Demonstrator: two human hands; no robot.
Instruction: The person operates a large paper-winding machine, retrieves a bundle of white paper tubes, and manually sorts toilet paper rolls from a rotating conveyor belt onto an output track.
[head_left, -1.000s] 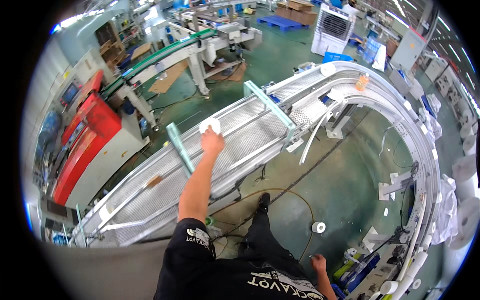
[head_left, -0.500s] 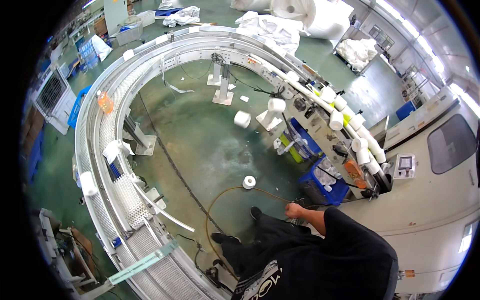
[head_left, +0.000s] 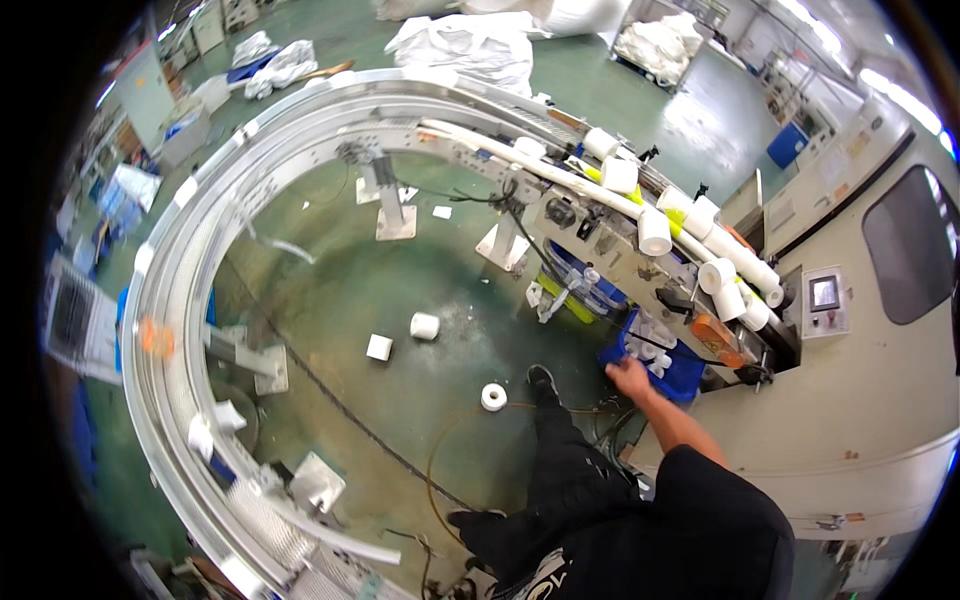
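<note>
My right hand hangs beside a blue crate of loose white and clear pieces, its fingers loosely bent and apart, with nothing seen in them. My left hand is out of view. On the green floor ahead lie three white rolls: one roll near my foot, a second roll farther off, and a third roll to its left. More white rolls crowd the rails leading to the machine at the right.
A curved conveyor wraps round the left and far side, with a blurred orange object on it. Support posts stand inside the curve. A hose lies by my feet. The machine cabinet bounds the right.
My view has swung to the right and I have stepped forward. Two white rolls that were in the air or near a post now rest on the floor. My right hand has moved up beside the crate.
</note>
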